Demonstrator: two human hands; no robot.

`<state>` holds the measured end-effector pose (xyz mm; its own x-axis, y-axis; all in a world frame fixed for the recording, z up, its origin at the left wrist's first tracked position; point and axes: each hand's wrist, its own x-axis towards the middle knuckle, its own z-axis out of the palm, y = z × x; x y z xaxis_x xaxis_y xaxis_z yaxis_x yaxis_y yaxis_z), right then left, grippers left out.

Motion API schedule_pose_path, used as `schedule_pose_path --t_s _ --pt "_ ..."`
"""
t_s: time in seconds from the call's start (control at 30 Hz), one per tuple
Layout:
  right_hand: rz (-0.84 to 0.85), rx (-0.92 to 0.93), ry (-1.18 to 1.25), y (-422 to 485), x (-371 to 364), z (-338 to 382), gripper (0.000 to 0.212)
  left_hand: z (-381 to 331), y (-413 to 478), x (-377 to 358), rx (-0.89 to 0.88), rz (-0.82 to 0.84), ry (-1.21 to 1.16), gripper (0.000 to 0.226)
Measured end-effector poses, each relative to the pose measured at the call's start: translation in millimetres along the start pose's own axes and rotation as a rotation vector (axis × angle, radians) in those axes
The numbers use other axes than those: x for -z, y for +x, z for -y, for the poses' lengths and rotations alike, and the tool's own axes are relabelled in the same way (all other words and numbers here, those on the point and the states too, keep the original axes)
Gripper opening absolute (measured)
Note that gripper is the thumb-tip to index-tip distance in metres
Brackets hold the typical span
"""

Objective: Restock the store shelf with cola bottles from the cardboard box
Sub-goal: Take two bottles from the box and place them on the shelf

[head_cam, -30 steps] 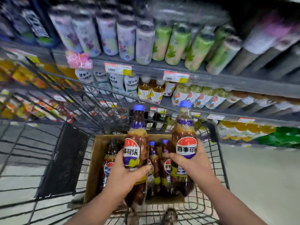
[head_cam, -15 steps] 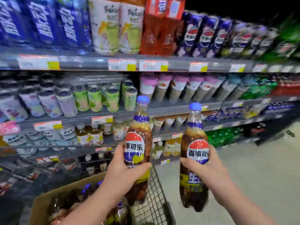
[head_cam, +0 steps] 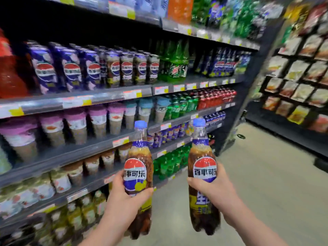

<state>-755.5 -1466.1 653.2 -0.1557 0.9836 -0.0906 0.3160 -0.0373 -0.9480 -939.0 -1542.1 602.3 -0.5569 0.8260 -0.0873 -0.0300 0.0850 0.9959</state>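
I hold two brown cola bottles upright in front of the shelving, each with a blue cap and a red, white and blue label. My left hand grips the left cola bottle around its middle. My right hand grips the right cola bottle the same way. A row of matching cola bottles stands on an upper shelf, above and left of my hands. The cardboard box is out of view.
Shelves of drinks fill the left side: purple-lidded cups, green soda bottles, red bottles. A rack of snack packets lines the right. The grey aisle floor runs between them.
The view has swung up and to the right; the cart and cardboard box have left the frame. Both hands kept their bottles and carried them along the shelving.
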Motion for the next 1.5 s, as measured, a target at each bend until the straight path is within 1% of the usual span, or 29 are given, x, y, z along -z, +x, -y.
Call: schedule_pose_path --t_s 0.1,0.27,0.4,0.47,0.53,0.73,0.87,0.97,1.0,1.07,1.1,1.13,1.2,1.23,1.33,1.43,1.5 --pt "-0.025 0.006 0.039 29.7 41.1 -1.3 0.046 -8.5 18.3 -45.9 -0.033 0.011 0.04 0.073" --pt "-0.071 0.013 0.081 91.7 87.4 -3.8 0.046 -22.9 65.7 -108.7 -0.086 0.047 0.097 0.069" --pt "-0.108 0.017 0.084 152.1 113.2 -6.5 0.048 -28.9 119.8 -163.3 -0.101 0.074 0.065 0.085" --pt "-0.128 0.019 0.087 187.9 127.1 -4.0 0.048 -33.8 152.5 -191.0 -0.105 0.086 0.057 0.082" --pt "-0.136 0.02 0.097 223.6 141.4 -2.1 0.044 -40.3 183.5 -217.9 -0.118 0.102 0.053 0.087" --pt "-0.177 0.048 0.128 325.2 192.1 2.3 0.046 -63.4 262.4 -300.0 -0.171 0.104 0.089 0.067" --pt "-0.17 0.07 0.097 398.8 231.5 -2.1 0.055 -69.8 302.5 -357.4 -0.182 0.061 0.1 0.065" --pt "-0.112 0.102 0.081 459.3 264.2 -4.2 0.058 -70.2 330.4 -402.6 -0.163 -0.015 0.088 0.072" --pt "-0.082 0.114 0.076 478.7 275.2 -3.7 0.056 -70.5 337.9 -417.6 -0.148 -0.044 0.083 0.079" --pt "-0.018 0.144 0.078 515.7 296.2 1.1 0.049 -76.7 348.5 -447.3 -0.132 -0.12 0.078 0.101" --pt "0.011 0.161 0.075 533.4 305.1 4.8 0.048 -82.3 352.7 -461.1 -0.131 -0.166 0.074 0.105" --pt "0.038 0.183 0.065 550.3 312.3 9.5 0.049 -86.4 357.4 -473.3 -0.134 -0.201 0.069 0.099" --pt "0.098 0.23 0.035 583.4 321.8 20.5 0.052 -93.0 367.1 -493.9 -0.144 -0.251 0.04 0.08" --pt "0.126 0.251 0.036 599.2 324.8 26.3 0.052 -95.4 372.7 -502.2 -0.143 -0.272 0.03 0.078" --pt "0.219 0.319 0.033 641.7 322.4 41.6 0.049 -99.1 391.3 -519.8 -0.139 -0.362 0.03 0.086" --pt "0.295 0.368 0.047 684.2 308.7 59.1 0.056 -107.5 412.1 -529.9 -0.165 -0.457 0.042 0.073" --pt "0.332 0.417 0.048 709.8 295.2 72.3 0.056 -113.1 427.0 -533.2 -0.199 -0.487 0.053 0.069"
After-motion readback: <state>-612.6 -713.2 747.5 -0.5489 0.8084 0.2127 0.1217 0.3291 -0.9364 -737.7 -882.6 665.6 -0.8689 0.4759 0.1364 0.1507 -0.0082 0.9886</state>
